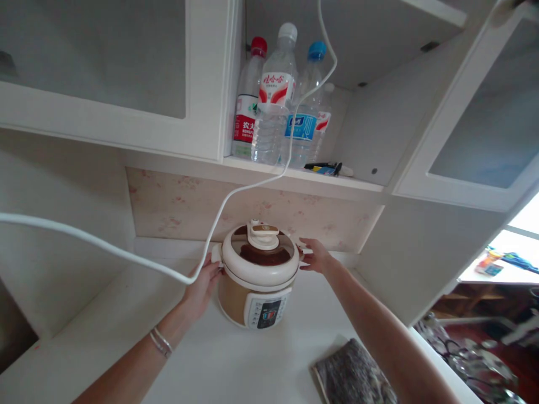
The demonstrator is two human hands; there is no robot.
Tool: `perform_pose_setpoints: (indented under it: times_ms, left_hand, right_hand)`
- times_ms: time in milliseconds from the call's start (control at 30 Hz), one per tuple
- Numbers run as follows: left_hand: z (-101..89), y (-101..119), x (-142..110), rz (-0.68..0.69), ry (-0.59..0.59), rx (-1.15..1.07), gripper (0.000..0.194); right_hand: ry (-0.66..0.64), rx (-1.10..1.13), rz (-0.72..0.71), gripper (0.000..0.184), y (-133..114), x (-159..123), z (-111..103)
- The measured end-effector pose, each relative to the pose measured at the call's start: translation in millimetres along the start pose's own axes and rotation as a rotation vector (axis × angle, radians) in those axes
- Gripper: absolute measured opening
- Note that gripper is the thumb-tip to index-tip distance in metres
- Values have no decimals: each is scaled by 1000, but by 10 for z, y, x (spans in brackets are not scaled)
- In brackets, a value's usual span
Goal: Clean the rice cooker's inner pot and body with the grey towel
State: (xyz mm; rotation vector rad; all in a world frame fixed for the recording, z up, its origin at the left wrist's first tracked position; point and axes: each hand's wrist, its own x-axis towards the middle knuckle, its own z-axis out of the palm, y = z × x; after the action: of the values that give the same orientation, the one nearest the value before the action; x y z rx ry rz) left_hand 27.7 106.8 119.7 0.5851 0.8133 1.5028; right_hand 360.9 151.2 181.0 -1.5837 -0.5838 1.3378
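An electric pressure cooker (236, 297) with a cream lid, brown top and front control panel stands upright on the white counter (236, 365), near the back wall. My left hand (202, 285) grips its left side handle, the fingers curled under it and partly hidden. On the opposite side, my right hand (315, 256) has its fingers wrapped about the right side handle. A white cable (236, 191) hangs down from above, in front of the shelf, and loops across my left hand before running off to the left.
Several plastic bottles (273, 134) and a few small items (328, 168) sit on the open cabinet shelf (353, 184) above. A dark, fuzzy flat item (351, 373) lies on the counter by my right forearm. Cabinet doors (206, 84) overhang on both sides; cluttered things (471, 353) show at lower right.
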Motion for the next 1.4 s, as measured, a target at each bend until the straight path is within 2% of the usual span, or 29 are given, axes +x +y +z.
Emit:
perform_pose_setpoints:
  times_ms: [167,267,367,533,667,733,833,900,967,1000,1067,1133,1167,1233,1300,1400]
  left_hand:
    - [416,-296,-141,-41,-133,-16,37]
    - [651,-492,-176,-95,-262,20,46]
    - [885,-670,-192,-158,-378,150,55]
    - [1309,-962,-161,-264,-599,468,54]
    - [1610,-1223,-128,-297,-645,619,63]
    - [1643,-1322,-153,-301,-654,627,68]
    - [1432,-1385,-297,-324,-683,655,68]
    - [1115,-1384,-460,-353,-686,686,62]
    - [709,-1387,-649,-370,-658,698,53]
    - [495,-1401,-743,-368,-636,700,48]
    - [88,-1458,-915,-347,-579,726,40]
    - [-242,-1527,-1056,-332,-539,757,37]
    - [-373,-1552,-1114,-329,-527,767,36]
    - [-576,-1558,-1206,-314,-513,776,35]
    - [-731,-1498,-1273,-293,-502,787,33]
    - [-934,-1332,-1336,-270,-487,799,34]
  right_hand:
    - [107,145,-33,43,-101,112,-438]
    - [201,185,-33,42,-192,189,-755]
    - [261,211,-33,40,-305,226,-1124]
    - [347,251,-47,43,-426,213,-1744]
    - [415,228,-123,43,-366,196,-2101]
    - [438,174,-191,41,-264,173,-2254]
    - [519,30,-305,38,46,34,-2501]
    - [596,-60,-390,41,393,-171,-2634]
    - [635,-86,-477,47,843,-456,-2658]
    - [614,-76,-508,47,1092,-611,-2608]
    - [556,-132,-548,46,1608,-898,-2378]
    - [461,-373,-483,51,2096,-1095,-2040]
    - [377,-527,-510,53,2314,-1148,-1871]
    - [302,-866,-522,52,2667,-1170,-1619]
    - [295,-1127,-536,51,2885,-1115,-1547]
    - [394,-1292,-516,50,2954,-974,-1725]
